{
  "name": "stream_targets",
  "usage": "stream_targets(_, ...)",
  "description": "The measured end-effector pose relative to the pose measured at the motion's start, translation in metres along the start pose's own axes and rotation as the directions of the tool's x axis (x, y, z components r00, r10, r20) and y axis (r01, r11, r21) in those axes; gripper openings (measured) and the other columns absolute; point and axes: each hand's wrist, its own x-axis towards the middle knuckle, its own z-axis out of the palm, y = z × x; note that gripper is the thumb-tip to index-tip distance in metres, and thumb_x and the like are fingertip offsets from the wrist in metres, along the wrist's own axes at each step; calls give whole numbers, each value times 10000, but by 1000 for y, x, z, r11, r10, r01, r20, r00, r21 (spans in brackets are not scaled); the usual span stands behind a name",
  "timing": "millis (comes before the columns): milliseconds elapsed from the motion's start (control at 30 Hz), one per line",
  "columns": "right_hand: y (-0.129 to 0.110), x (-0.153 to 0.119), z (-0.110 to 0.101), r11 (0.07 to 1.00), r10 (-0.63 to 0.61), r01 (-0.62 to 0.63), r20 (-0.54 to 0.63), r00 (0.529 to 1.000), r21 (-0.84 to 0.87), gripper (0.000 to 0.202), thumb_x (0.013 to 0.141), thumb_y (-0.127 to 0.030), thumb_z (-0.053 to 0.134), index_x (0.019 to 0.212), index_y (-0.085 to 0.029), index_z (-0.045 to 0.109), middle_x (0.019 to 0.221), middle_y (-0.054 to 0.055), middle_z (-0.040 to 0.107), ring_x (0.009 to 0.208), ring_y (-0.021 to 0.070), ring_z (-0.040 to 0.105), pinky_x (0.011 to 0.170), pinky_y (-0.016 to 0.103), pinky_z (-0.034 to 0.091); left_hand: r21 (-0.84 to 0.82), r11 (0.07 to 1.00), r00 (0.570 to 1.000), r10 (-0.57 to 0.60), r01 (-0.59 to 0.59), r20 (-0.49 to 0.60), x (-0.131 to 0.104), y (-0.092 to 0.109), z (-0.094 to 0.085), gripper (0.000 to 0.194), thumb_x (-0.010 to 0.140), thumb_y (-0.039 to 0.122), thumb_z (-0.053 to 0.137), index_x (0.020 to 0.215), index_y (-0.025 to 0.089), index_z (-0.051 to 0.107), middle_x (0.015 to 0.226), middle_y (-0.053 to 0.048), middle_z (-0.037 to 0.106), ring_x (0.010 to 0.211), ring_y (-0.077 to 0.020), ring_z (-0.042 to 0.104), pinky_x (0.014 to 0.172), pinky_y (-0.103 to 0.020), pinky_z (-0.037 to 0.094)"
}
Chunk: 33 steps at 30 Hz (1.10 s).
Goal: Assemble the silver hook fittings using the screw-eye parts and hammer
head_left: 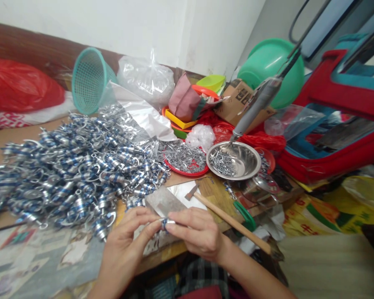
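My left hand (132,234) and my right hand (198,232) meet near the table's front edge. Between their fingertips is a small blue-and-silver metal fitting (166,224), mostly covered by the fingers. Both hands are closed on it in a pinch. Just behind them lies a flat grey metal block (163,201). To the left spreads a large heap of similar blue-and-silver fittings (81,174), many with hooks and rings. A hammer with a long wooden handle (233,222) lies to the right of my right hand.
A red plate (193,171) holds small metal pieces. Beside it a steel bowl (249,166) holds pins or screws, with a grey power screwdriver (258,106) hanging over it. Behind are a teal basket (89,81) and a green basin (291,74). A red plastic stool (318,162) stands right.
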Motion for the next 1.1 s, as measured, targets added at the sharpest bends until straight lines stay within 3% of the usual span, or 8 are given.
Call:
stream_targets(167,3,4,-3,994,99,-103,69,993,43,244,823,-88,430,922,-158,641,918,81,673,834,139,607,688,251,484,-144,937,939,-293,320,181,6,0,0,137,632,340,667,638,207,699,645,-2,685,620,-153,562,611,-252,417)
stream_targets(267,6,8,-5,982,143,-153,98,985,114,249,822,-85,420,872,-156,653,895,78,679,819,136,612,702,261,489,-264,869,904,-369,417,214,6,2,4,174,626,338,677,630,165,687,569,4,640,531,-109,482,509,-217,357)
stream_targets(400,8,9,-7,986,126,-134,89,988,102,226,830,-113,438,863,-170,655,893,68,685,801,138,615,695,268,490,-293,853,899,-381,432,216,2,5,8,193,631,338,673,624,145,677,525,17,590,476,-85,404,457,-210,295)
stream_targets(533,4,5,-9,998,56,-58,77,995,24,210,827,-112,458,901,-163,648,912,71,683,817,149,612,680,271,475,-265,877,913,-356,400,199,-1,8,6,154,615,331,686,631,178,685,571,18,635,536,-108,481,524,-215,355)
stream_targets(800,-5,4,-10,1000,27,-27,18,999,-14,200,804,-111,484,927,-153,637,933,72,674,760,139,604,621,256,456,-95,983,983,-148,159,113,-4,11,-1,128,667,330,635,601,233,684,799,-11,640,816,-197,567,759,-285,398)
stream_targets(900,-8,4,-6,998,68,-68,-4,998,3,218,780,-88,493,921,-166,639,936,63,676,733,132,608,616,252,465,-190,949,966,-234,251,105,-5,9,1,151,649,352,646,590,220,691,924,-35,651,917,-232,564,810,-309,406)
stream_targets(1033,-13,5,3,978,199,-195,-44,979,77,175,758,-115,542,876,-165,661,841,64,687,679,122,623,617,217,496,-349,838,906,-408,421,113,-6,4,9,205,599,369,696,681,181,704,718,-38,697,758,-213,608,755,-315,456)
stream_targets(1100,-16,6,9,944,305,-294,-54,951,152,145,740,-144,581,850,-141,675,783,76,685,669,128,631,618,200,508,-446,767,873,-482,461,74,-7,3,14,269,579,380,715,730,158,696,749,-44,708,771,-207,615,753,-303,476)
